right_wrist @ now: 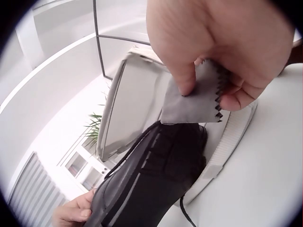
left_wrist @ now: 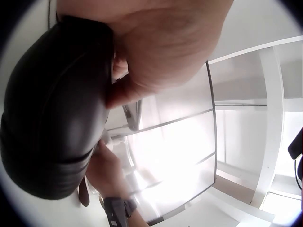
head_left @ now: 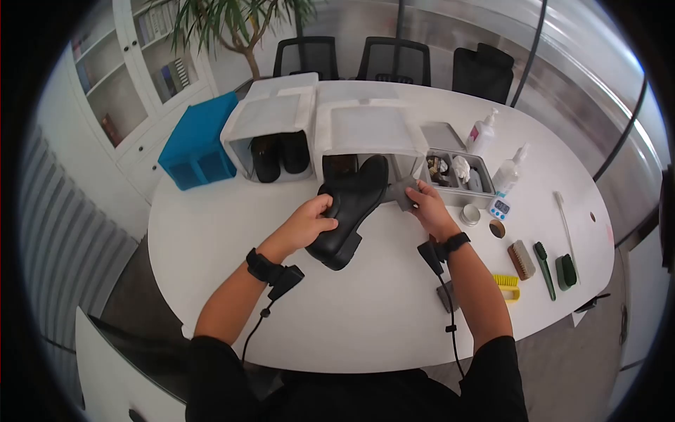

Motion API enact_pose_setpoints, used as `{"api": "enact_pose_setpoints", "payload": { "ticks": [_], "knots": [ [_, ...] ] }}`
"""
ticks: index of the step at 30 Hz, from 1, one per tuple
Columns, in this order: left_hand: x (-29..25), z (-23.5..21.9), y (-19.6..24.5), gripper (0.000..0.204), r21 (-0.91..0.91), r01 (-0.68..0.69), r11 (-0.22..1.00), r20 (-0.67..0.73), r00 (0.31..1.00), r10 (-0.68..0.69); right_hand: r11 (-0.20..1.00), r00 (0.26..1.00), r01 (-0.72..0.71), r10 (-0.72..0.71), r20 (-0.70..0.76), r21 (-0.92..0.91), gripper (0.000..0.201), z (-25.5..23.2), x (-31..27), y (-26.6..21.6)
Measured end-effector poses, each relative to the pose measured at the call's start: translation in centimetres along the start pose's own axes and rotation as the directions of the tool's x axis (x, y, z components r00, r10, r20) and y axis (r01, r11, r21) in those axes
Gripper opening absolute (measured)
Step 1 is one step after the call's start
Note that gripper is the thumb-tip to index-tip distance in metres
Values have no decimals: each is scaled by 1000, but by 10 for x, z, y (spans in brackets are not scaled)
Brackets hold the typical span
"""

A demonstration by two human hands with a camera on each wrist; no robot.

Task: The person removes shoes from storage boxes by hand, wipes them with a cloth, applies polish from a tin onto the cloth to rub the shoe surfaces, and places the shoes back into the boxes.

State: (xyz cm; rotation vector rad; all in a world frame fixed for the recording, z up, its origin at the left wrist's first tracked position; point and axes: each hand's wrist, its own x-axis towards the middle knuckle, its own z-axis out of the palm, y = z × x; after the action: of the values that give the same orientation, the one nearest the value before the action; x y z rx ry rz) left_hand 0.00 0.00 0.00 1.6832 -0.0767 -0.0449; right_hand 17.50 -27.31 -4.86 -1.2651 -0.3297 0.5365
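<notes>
A black leather shoe (head_left: 355,200) is held tilted over the white table, its block heel towards the person. My left hand (head_left: 309,221) grips it from the side, thumb lying across the leather. In the left wrist view the shoe's smooth dark upper (left_wrist: 61,104) fills the left side. Between thumb and fingers, my right hand (head_left: 430,211) pinches a small grey cloth (head_left: 403,191). The cloth's zigzag edge shows in the right wrist view, where its lower edge overlaps the far end of the shoe (right_wrist: 156,175). A dark lace trails along the shoe there.
Behind the shoe stands an open-fronted white box (head_left: 369,130). Left of it, another white box (head_left: 271,112) contains black shoes, beside a teal box (head_left: 200,141). Rightward are a grey tray (head_left: 460,197), bottles (head_left: 481,133), a timer (head_left: 499,208), a tin (head_left: 470,214) and several brushes (head_left: 521,260).
</notes>
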Motion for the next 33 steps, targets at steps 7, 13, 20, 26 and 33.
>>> {"api": "enact_pose_setpoints", "payload": {
  "ticks": [7, 13, 20, 26, 33],
  "knots": [
    [30, -10, 0, 12, -19, -12, 1000, -46, 999, 11, 1000, 1000, -14, 14, -10, -17, 18, 0, 36, 3],
    [64, -17, 8, 12, -129, 33, 991, -149, 987, -52, 1000, 999, -16, 15, -38, -12, 15, 4, 59, -1],
    [27, 5, 16, 23, -91, 31, 995, -8, 999, -32, 991, 982, 69, -87, -168, -114, 11, 3, 15, -15],
    [-33, 40, 4, 29, -299, 173, 938, 139, 981, -136, 988, 972, 111, -130, -194, -108, 11, 8, -71, -36],
    [-54, 67, 3, 54, -325, 408, 853, 271, 904, -330, 989, 959, 117, -135, -251, -88, 12, 14, -108, -29]
  ]
}}
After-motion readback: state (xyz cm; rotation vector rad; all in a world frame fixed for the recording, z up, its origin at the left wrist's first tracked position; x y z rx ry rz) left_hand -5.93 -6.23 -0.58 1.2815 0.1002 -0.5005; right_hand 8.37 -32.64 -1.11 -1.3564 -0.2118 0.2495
